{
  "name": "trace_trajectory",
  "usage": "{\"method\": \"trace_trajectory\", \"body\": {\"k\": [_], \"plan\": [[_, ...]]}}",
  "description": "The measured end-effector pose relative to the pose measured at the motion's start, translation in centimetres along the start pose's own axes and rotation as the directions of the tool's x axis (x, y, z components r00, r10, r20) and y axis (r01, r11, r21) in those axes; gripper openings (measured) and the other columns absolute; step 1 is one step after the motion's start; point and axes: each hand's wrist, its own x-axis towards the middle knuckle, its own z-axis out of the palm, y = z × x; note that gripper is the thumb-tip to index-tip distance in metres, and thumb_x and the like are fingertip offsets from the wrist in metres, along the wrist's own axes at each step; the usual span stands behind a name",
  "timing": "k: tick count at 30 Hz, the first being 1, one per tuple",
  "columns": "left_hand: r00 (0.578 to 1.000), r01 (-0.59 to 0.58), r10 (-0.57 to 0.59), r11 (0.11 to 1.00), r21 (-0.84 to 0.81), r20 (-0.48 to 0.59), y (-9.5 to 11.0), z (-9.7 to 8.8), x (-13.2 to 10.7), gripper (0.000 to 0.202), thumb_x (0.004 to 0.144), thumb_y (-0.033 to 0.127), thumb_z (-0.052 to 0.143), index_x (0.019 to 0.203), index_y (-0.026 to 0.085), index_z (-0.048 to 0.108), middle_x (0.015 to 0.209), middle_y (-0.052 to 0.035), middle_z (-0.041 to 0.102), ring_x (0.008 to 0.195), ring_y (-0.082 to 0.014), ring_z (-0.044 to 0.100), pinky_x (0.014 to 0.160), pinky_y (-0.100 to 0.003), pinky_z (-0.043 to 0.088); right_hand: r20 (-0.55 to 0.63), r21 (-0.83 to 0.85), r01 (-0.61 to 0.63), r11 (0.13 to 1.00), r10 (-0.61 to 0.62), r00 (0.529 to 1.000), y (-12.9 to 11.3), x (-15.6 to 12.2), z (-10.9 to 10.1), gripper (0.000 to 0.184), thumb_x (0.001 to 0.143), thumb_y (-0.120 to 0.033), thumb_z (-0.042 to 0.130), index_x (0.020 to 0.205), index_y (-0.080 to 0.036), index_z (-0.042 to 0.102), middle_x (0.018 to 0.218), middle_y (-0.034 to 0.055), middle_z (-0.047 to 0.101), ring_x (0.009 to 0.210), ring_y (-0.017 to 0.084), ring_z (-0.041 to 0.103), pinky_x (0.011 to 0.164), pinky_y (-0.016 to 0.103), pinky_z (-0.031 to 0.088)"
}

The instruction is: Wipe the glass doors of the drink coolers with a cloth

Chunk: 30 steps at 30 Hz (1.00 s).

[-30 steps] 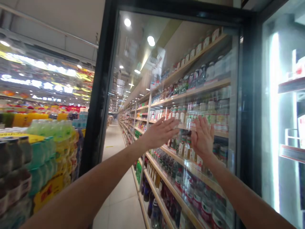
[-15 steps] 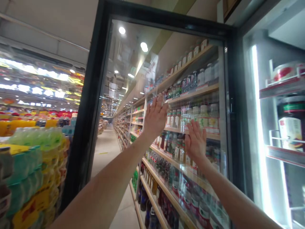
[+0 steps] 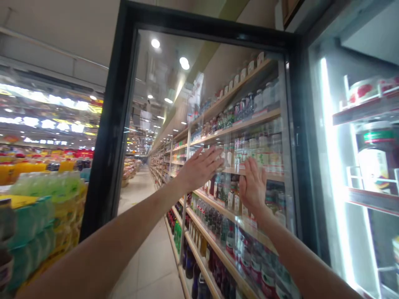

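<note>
A glass door (image 3: 168, 137) with a black frame stands swung out in front of me. My left hand (image 3: 201, 165) is at the pane near its middle, palm toward the glass, with its fingers stretched out and pointing right. A pale patch shows by its fingertips; I cannot tell whether it is a reflection. Lower and to the right, my right hand (image 3: 253, 187) faces the same pane, fingers extended upward. Neither hand visibly grips anything. Whether both palms touch the glass is hard to tell.
Right of the door is a lit fridge interior with a dark bottle (image 3: 378, 158) on a shelf. Long shelves of bottles (image 3: 218, 211) show through the pane, beside an aisle floor (image 3: 146, 253). Stacked drink bottles (image 3: 50, 182) stand at the left.
My left hand has moved slightly down and turned so its fingers point more to the right. My right hand stays nearly in place. The view has shifted a little.
</note>
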Motion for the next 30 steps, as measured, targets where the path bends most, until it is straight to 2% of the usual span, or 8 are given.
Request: {"method": "trace_trajectory", "body": {"k": [2,5,8,11,16,21,26,30], "plan": [[0.988,0.148,-0.147,0.989,0.018,-0.054,-1.4,-0.4,-1.0,0.042,0.092,0.031,0.035,0.133,0.025,0.038,0.144,-0.0032,0.036,0.135,-0.0206,0.026,0.111,-0.046,0.021,0.001,0.004,-0.001,1.000,0.001,1.000,0.0,0.0,0.0,0.055,0.090,-0.025,0.032,0.143,-0.019,0.021,0.142,0.0123,0.039,0.135,0.020,0.029,0.109,0.046,0.021],[0.857,0.490,-0.476,0.871,0.028,-0.196,-2.8,-0.8,-2.4,0.046,0.091,0.031,0.035,0.135,0.018,0.035,0.145,-0.0113,0.031,0.137,-0.0265,0.020,0.108,-0.051,0.023,0.004,0.004,-0.009,1.000,0.009,1.000,0.0,-0.1,0.1,0.054,0.089,-0.025,0.033,0.142,-0.018,0.025,0.142,0.0120,0.039,0.135,0.021,0.030,0.109,0.046,0.021],[0.975,0.209,-0.203,0.977,0.054,-0.094,-2.1,-0.8,-4.2,0.045,0.091,0.030,0.035,0.135,0.019,0.035,0.145,-0.0087,0.033,0.138,-0.0212,0.018,0.110,-0.043,0.023,-0.007,0.009,-0.007,1.000,0.007,1.000,-0.1,-0.1,0.2,0.052,0.089,-0.025,0.034,0.141,-0.018,0.028,0.141,0.0120,0.041,0.134,0.021,0.031,0.109,0.047,0.021],[0.999,-0.031,0.030,0.998,0.060,0.014,-2.4,-0.9,-6.0,0.044,0.091,0.032,0.036,0.135,0.026,0.034,0.144,-0.0023,0.035,0.137,-0.0173,0.022,0.111,-0.039,0.021,-0.021,0.015,-0.001,1.000,0.001,1.000,-0.1,-0.1,0.2,0.052,0.089,-0.025,0.034,0.140,-0.018,0.028,0.140,0.0121,0.042,0.134,0.021,0.031,0.109,0.046,0.021],[0.859,0.479,-0.448,0.874,0.079,-0.248,-3.8,-1.2,-8.9,0.048,0.091,0.030,0.034,0.137,0.018,0.032,0.145,-0.0129,0.031,0.138,-0.0241,0.018,0.107,-0.047,0.026,-0.016,0.013,-0.006,1.000,0.006,1.000,-0.2,-0.1,0.3,0.051,0.089,-0.026,0.034,0.139,-0.019,0.030,0.140,0.0127,0.041,0.133,0.021,0.032,0.109,0.046,0.020],[1.000,-0.009,0.008,0.998,0.065,0.013,-3.0,-1.0,-11.4,0.046,0.091,0.029,0.038,0.136,0.031,0.033,0.142,-0.0015,0.039,0.137,-0.0163,0.020,0.111,-0.039,0.023,-0.013,0.004,0.000,1.000,0.000,1.000,-0.2,-0.1,0.3,0.048,0.089,-0.027,0.035,0.136,-0.018,0.036,0.139,0.0126,0.042,0.133,0.022,0.033,0.108,0.047,0.021],[0.909,0.399,-0.378,0.911,0.102,-0.178,-2.9,-1.1,-13.3,0.046,0.089,0.025,0.039,0.135,0.019,0.036,0.144,-0.0108,0.034,0.139,-0.0224,0.014,0.109,-0.046,0.024,-0.021,-0.011,0.004,1.000,-0.004,1.000,-0.2,-0.1,0.4,0.044,0.089,-0.025,0.036,0.132,-0.016,0.042,0.139,0.0129,0.043,0.133,0.022,0.033,0.108,0.046,0.022],[0.981,-0.195,0.195,0.981,0.027,0.001,1.9,-0.5,-17.2,0.044,0.089,0.020,0.038,0.132,0.030,0.040,0.144,0.0018,0.034,0.138,-0.0139,0.015,0.113,-0.035,0.017,-0.025,-0.029,0.017,0.999,-0.017,1.000,-0.3,-0.1,0.6,0.044,0.089,-0.026,0.036,0.131,-0.014,0.043,0.139,0.0138,0.043,0.133,0.023,0.033,0.108,0.047,0.022]]}}
